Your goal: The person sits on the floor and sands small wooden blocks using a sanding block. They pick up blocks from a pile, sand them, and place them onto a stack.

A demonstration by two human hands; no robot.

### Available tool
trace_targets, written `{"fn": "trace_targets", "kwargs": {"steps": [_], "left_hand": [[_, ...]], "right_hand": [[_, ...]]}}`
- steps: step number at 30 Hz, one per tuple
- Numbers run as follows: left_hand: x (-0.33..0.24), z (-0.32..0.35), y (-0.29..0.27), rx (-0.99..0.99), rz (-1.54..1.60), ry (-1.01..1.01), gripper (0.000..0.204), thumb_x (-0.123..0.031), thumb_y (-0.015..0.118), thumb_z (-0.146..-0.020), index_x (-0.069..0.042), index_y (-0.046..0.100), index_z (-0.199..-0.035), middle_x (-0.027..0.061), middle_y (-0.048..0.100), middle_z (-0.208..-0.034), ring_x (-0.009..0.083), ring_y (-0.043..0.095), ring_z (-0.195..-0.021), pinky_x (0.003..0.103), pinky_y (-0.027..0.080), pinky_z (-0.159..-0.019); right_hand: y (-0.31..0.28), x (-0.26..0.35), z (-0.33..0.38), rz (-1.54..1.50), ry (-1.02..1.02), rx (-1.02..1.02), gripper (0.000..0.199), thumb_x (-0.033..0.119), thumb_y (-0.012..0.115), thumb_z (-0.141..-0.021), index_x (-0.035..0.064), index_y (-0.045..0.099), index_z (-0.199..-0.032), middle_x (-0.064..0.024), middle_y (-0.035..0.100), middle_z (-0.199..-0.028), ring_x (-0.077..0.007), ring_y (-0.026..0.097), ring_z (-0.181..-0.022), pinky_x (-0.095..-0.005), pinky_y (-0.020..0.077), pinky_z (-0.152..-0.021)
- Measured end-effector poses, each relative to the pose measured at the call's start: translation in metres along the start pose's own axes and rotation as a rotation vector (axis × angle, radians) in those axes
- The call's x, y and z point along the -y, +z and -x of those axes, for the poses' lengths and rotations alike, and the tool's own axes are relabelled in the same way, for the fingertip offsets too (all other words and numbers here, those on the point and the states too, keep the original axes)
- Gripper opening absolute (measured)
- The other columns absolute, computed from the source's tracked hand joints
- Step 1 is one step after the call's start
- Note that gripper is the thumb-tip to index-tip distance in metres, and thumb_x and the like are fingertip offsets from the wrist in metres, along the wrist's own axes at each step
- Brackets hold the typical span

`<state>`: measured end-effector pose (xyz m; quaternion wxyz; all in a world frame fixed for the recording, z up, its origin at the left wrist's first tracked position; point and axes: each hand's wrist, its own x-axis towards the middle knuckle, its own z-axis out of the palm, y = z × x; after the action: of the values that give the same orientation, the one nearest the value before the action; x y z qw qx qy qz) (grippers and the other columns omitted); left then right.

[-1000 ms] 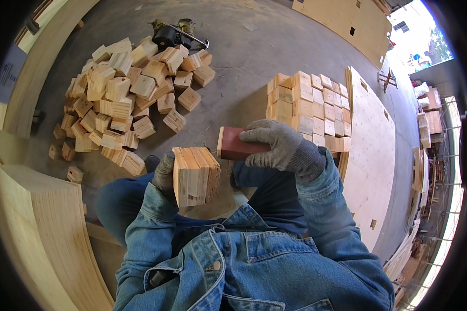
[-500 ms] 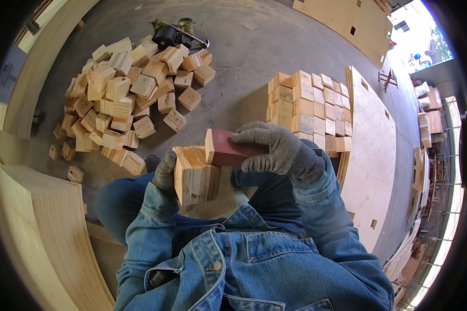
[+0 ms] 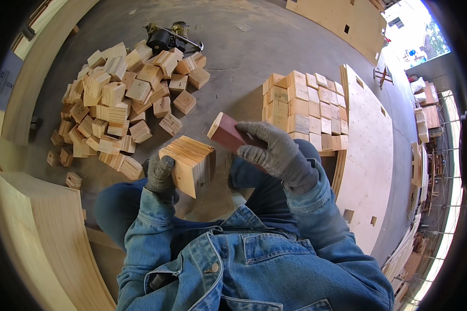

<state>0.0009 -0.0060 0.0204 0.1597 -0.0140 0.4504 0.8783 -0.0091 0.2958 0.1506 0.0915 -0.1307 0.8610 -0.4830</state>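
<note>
Left hand (image 3: 161, 176) clasps a layered block (image 3: 190, 165) by its left side, so it might slip; right hand (image 3: 279, 154) grips a reddish block (image 3: 232, 133).

Near the centre of the frame, a gloved left hand (image 3: 161, 177) holds a layered wooden block (image 3: 188, 165) just beside a dark-red-sided block (image 3: 232, 136) in the gloved right hand (image 3: 279, 153), below a loose block heap (image 3: 111, 96) at upper left.

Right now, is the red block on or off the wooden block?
Off: the red block, held in the right hand, shows a gap from the wooden block in the left hand.
</note>
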Motion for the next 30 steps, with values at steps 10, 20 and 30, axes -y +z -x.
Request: {"fn": "trace_targets", "kwargs": {"steps": [10,20,30], "left_hand": [[-0.007,0.003,0.011,0.088,-0.216,-0.002,0.091,-0.037,0.096,-0.068,0.005,0.056,-0.138,0.0149,0.069,-0.122,0.0219,0.066,-0.111,0.036,0.054,-0.096],[-0.017,0.002,0.005,0.028,-0.234,0.047,0.086,-0.042,0.093,-0.071,0.004,0.06,-0.136,0.0134,0.069,-0.123,0.0203,0.065,-0.112,0.035,0.052,-0.099],[-0.031,-0.006,0.003,-0.088,-0.299,0.149,0.088,-0.046,0.093,-0.071,0.005,0.061,-0.135,0.0132,0.068,-0.123,0.0195,0.064,-0.112,0.035,0.051,-0.1]], "right_hand": [[0.033,0.019,-0.008,0.248,-0.071,0.099,0.056,0.034,0.079,-0.09,0.0015,0.063,-0.133,-0.0211,0.065,-0.123,-0.0333,0.067,-0.109,-0.041,0.0554,-0.094],[0.036,0.011,0.019,0.17,0.053,0.042,0.059,0.038,0.076,-0.092,0.0018,0.061,-0.137,-0.0213,0.065,-0.123,-0.0335,0.066,-0.111,-0.0405,0.0534,-0.096],[0.047,0.004,-0.021,0.163,-0.019,-0.039,0.053,0.032,0.078,-0.09,0.0003,0.064,-0.13,-0.0238,0.066,-0.117,-0.0394,0.067,-0.105,-0.0432,0.0551,-0.091]]}}
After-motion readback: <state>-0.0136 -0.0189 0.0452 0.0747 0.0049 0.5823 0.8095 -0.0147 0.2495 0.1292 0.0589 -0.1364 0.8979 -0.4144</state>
